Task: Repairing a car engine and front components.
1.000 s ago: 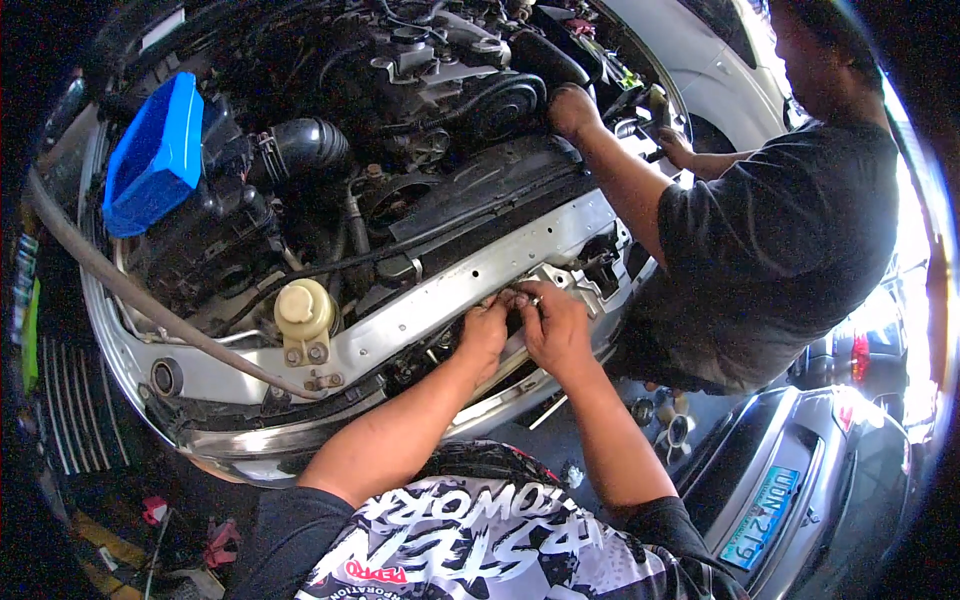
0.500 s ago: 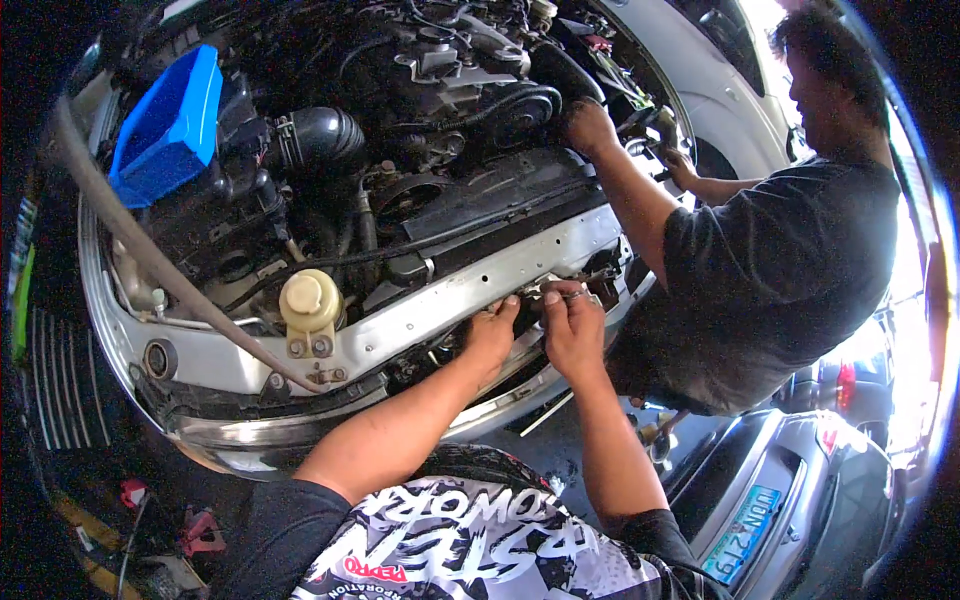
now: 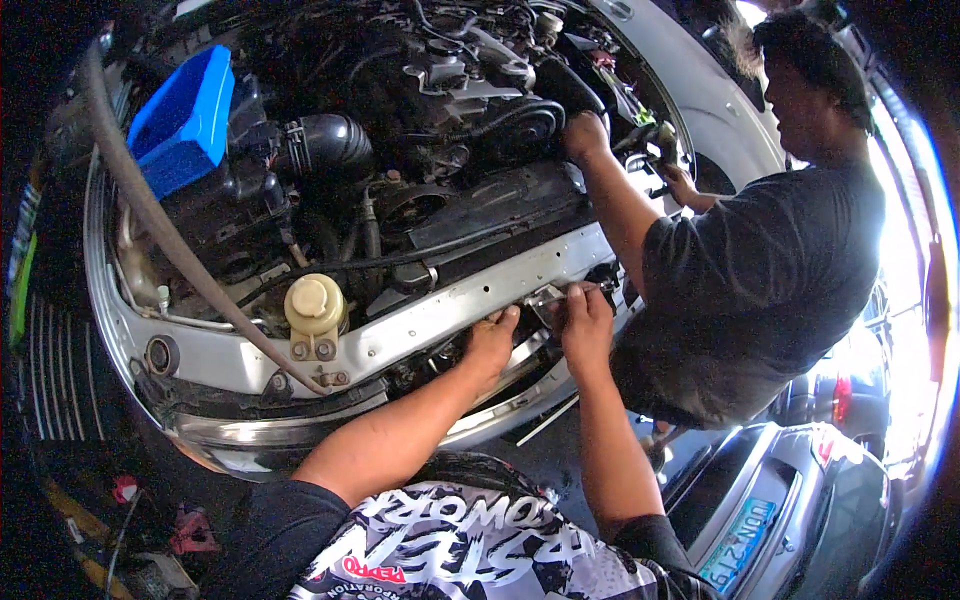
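My left hand (image 3: 491, 347) is curled at the lower edge of the silver front crossmember (image 3: 420, 318) of an open engine bay, thumb up, and what its fingers grip is hidden. Just right of it, my right hand (image 3: 586, 322) is closed in a pinch at a small metal part (image 3: 545, 300), too small to make out, under the crossmember. A cream reservoir (image 3: 313, 303) is bolted left of my hands. A black hose (image 3: 385, 265) runs along behind the crossmember.
A co-worker in a dark shirt (image 3: 760, 260) leans in at the right, hands among engine parts. A blue plastic tray (image 3: 180, 120) sits at upper left; a prop rod (image 3: 170, 230) slants down beside it. A grey car (image 3: 770, 460) stands at lower right; red objects (image 3: 195, 530) lie at lower left.
My right hand has shifted a little right and stays pinched; my left hand has moved slightly apart from it, lower down. The view has shifted a little.
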Tool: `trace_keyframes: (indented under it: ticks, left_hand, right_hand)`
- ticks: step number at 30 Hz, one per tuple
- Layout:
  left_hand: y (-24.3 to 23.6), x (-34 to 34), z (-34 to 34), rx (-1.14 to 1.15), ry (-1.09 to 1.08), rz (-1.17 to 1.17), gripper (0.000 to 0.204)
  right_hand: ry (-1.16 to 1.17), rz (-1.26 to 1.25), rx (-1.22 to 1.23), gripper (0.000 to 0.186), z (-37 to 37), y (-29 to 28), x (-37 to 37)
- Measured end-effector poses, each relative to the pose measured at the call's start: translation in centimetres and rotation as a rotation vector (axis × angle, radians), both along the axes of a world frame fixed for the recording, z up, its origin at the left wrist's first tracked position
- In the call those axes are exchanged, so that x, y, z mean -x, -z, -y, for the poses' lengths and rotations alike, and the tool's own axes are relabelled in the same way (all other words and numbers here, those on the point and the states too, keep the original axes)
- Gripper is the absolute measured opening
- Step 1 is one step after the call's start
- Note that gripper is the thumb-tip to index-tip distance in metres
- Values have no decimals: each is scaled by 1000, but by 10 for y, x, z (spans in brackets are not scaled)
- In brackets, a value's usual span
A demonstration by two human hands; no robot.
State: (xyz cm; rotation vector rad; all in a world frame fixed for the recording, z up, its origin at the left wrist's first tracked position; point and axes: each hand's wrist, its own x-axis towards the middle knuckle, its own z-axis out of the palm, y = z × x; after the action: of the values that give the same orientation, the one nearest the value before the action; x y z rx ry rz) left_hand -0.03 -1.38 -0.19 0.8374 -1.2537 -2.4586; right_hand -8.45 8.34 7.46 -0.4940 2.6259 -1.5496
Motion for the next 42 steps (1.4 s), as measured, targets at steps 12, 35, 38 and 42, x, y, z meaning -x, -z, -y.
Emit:
trace_keyframes:
  ticks: [12, 35, 38, 42]
  left_hand:
    - [-19, -4, 4, 9, 29, 117, 34]
    - [0, 0, 1, -84, 16, 16, 40]
    - [-8, -3, 4, -69, 10, -86, 42]
    - [-10, -5, 3, -121, 48, 38, 43]
  right_hand:
    - [-373, -641, -277, 12, 12, -12, -36]
    - [-214, -481, -252, 20, 3, -6, -28]
    - [-320, -583, -278, 15, 11, -7, -34]
    - [-246, -459, -253, 15, 16, -4, -25]
